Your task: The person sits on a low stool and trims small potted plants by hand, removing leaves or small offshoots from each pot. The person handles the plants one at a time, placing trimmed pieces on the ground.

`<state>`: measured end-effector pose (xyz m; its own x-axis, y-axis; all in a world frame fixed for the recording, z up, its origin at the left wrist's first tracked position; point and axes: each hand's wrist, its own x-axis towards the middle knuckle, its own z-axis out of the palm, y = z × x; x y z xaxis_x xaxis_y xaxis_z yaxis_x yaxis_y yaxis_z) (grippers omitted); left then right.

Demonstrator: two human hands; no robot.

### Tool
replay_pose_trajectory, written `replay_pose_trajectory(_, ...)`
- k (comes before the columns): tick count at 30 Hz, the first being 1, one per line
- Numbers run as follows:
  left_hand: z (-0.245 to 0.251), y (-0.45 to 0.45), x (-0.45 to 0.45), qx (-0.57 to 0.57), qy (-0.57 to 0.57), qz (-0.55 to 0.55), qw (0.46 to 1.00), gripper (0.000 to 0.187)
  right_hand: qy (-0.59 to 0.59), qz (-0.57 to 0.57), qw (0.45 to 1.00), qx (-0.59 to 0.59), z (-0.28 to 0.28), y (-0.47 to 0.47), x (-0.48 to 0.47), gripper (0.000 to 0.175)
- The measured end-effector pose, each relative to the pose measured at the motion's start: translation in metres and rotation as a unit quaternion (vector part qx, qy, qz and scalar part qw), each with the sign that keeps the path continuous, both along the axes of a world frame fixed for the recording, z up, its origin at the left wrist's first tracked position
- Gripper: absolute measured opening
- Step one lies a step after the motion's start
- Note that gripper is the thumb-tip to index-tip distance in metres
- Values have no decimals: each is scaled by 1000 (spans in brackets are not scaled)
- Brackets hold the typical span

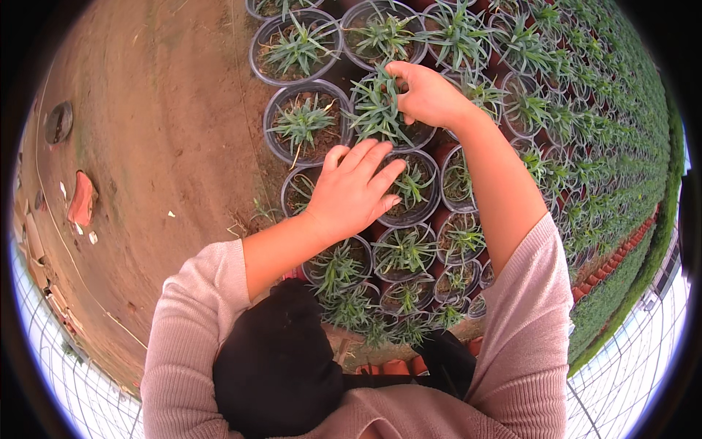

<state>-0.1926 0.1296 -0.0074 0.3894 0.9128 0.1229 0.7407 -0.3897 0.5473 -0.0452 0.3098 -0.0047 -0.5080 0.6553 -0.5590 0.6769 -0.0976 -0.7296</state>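
My right hand (425,96) reaches into the leaves of a potted plant (378,110) with narrow grey-green leaves. Its thumb and fingers are bent at the right side of that plant; the leaves hide whether they grip anything. Below it, my left hand (354,186) hovers palm down with fingers spread over the pots, and nothing shows in it. Under its fingertips is another potted plant (414,184) in a clear-rimmed plastic pot. A similar potted plant (303,125) stands to the left of my right hand, some of its leaves yellowed.
Dense rows of potted plants (581,110) stretch to the right. Bare soil (164,110) lies on the left, with a red brick piece (82,198), a dark round object (58,123) and small scraps on it. My black-clad knee (274,362) is close below my left forearm.
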Motion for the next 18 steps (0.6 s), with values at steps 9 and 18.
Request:
replay_pose_trajectory(9,-16,20,11,-10,93,4,996,73,-34,45,994,91,-6,-6,-8,46)
replay_pose_trajectory(18,-19,19,12,-26,110,-3,994,75,-37,84,977,190,-14,-10,-6,45)
